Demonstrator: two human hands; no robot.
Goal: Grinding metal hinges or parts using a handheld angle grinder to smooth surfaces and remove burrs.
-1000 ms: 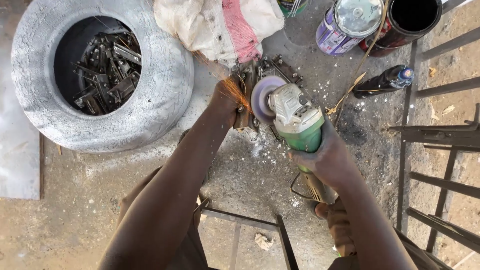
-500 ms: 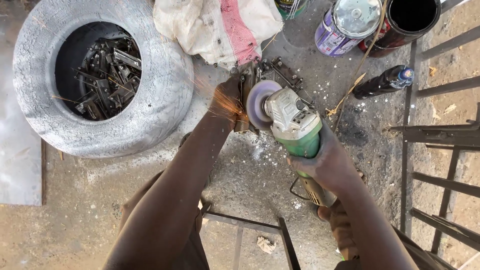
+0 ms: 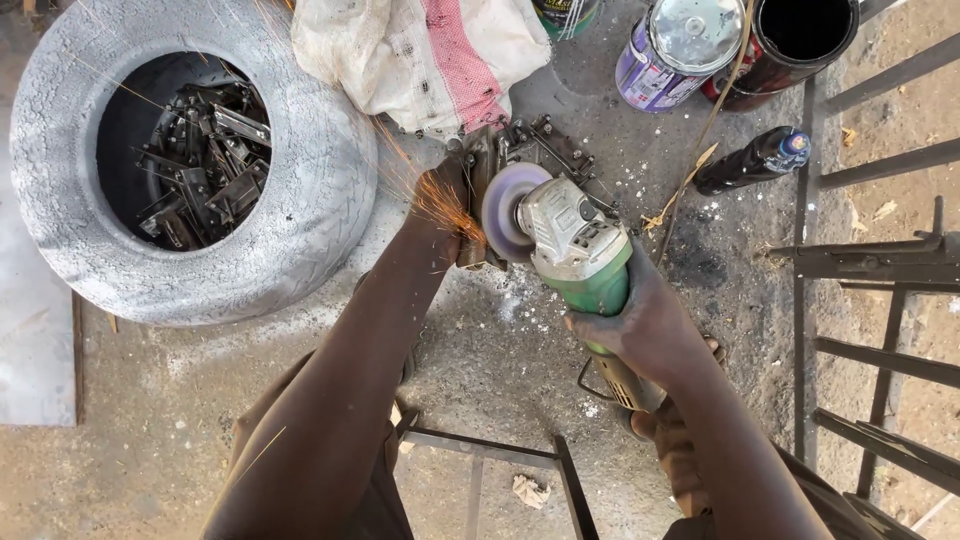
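Seen from above, the left hand [image 3: 447, 205] pins a small dark metal bracket [image 3: 478, 185] upright on the concrete floor [image 3: 500, 370], fingers closed around it. The right hand [image 3: 640, 325], just right of it, grips a green-and-grey angle grinder [image 3: 575, 250], its long body angled up-left, its grey disc [image 3: 505, 210] touching the bracket amid orange sparks [image 3: 420, 190]. A worn grey tyre [image 3: 310, 200] holding metal scrap lies left.

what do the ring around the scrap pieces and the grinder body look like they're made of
The ring is an old tyre: rubber by its tread pattern, coated in dull grey-white dust or paint. The angle grinder has a matte green, likely plastic, body and a pale, scuffed head, probably cast metal.
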